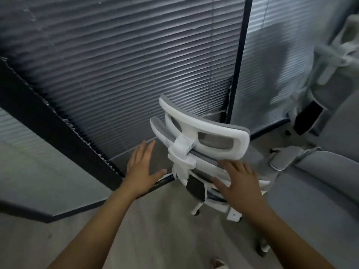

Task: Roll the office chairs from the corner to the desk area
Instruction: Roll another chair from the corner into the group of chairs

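Against corner blinds [120, 70]: white office chair [202, 140], back toward me. Right hand [238, 183] spread on backrest, not gripping; left hand [142, 167] open, holding nothing. I'd grip both backrest sides, pull straight, avoiding 2nd chair [330, 78].

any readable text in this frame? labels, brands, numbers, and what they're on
None. No readable text, brand or number shows on the near office chair, the second chair at right, the window blinds, the floor, or either hand: left hand, right hand. Motion blur would hide any small labels.
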Tool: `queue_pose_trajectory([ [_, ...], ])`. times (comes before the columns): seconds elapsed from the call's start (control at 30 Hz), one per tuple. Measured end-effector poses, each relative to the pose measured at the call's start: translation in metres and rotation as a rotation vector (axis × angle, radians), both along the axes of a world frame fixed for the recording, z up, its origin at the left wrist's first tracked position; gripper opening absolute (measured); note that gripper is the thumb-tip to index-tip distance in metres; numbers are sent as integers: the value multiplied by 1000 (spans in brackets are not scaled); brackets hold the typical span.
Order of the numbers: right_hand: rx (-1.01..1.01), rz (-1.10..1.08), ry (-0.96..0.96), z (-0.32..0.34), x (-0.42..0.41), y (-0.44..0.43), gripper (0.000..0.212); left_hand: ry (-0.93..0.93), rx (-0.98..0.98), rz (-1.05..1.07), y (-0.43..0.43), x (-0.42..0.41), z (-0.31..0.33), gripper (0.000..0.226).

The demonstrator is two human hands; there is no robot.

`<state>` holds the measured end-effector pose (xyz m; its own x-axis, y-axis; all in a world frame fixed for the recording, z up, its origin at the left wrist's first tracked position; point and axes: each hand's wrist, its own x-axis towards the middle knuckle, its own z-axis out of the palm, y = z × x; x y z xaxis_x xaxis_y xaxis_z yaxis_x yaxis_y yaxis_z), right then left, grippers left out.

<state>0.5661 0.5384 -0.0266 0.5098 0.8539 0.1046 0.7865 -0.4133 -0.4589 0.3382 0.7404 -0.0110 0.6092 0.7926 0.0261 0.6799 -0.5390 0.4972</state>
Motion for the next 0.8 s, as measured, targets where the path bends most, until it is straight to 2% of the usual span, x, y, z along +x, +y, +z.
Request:
queue_pose_trajectory([
  [0.07,38,-85,-22,-4,-7,1,51,1,61,-77,39,10,1,90],
  [0.17,-20,-229,-116,-3,-24,6,46,53,132,-284,98,29,-3,77],
  [0.27,-25,-414,-87,0,-49,15,48,-28,30,-401,128,42,-10,80],
  [0.43,-26,-609,-62,1,-96,33,42,-122,87,-515,137,25,-19,73],
  [0.5,-28,-651,-61,2,-119,32,38,-144,109,-524,136,15,-20,62],
  [0.6,-11,-691,-47,2,-156,23,34,-167,92,-543,134,-5,-19,52],
  [0.8,21,-690,-31,-1,-226,-23,36,-214,52,-552,87,-82,-22,52],
])
